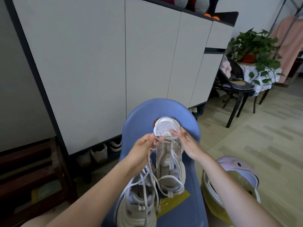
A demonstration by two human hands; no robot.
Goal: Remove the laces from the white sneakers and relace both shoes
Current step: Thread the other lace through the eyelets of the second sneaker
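Two white sneakers lie on a blue plastic chair (193,128). The far sneaker (168,158) points its toe away from me. My left hand (144,148) pinches its white lace (153,167) near the lowest eyelets; the lace hangs in loops over the shoes. My right hand (185,141) rests on the right side of this shoe near the toe, fingertips at the lace rows; whether they pinch the lace is unclear. The near sneaker (137,205) lies at the chair's front edge, partly under my left forearm, its lace loose.
A tall white cabinet (98,63) stands behind the chair, with shoes (98,154) under it. A yellow plastic wrapper (173,202) lies on the seat. A lilac bin (232,181) with a yellow liner stands on the right. A black chair (236,89) and potted plant (252,48) are far right.
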